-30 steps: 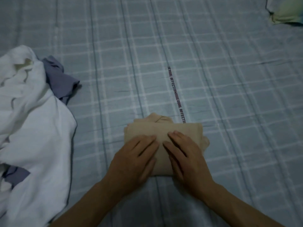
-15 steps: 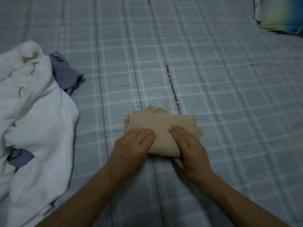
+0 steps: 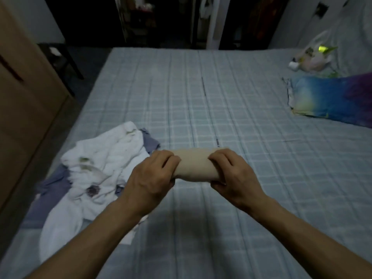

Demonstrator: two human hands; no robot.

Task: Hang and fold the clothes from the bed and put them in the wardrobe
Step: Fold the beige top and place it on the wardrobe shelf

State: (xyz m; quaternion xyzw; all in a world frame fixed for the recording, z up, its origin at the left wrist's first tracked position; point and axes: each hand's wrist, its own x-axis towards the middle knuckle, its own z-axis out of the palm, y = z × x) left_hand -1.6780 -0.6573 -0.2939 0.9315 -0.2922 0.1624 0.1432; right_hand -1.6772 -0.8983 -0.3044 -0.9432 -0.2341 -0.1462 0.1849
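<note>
Hands' grip around folded beige garment, now off the bed.

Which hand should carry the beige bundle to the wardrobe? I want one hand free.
Probably the left hand: the wooden wardrobe stands on the left side. Both it and the right hand already grip the folded beige garment, one end each.

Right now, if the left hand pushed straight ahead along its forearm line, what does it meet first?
The beige folded garment that the left hand already grips; past it only bare bedsheet, though depth is uncertain.
</note>
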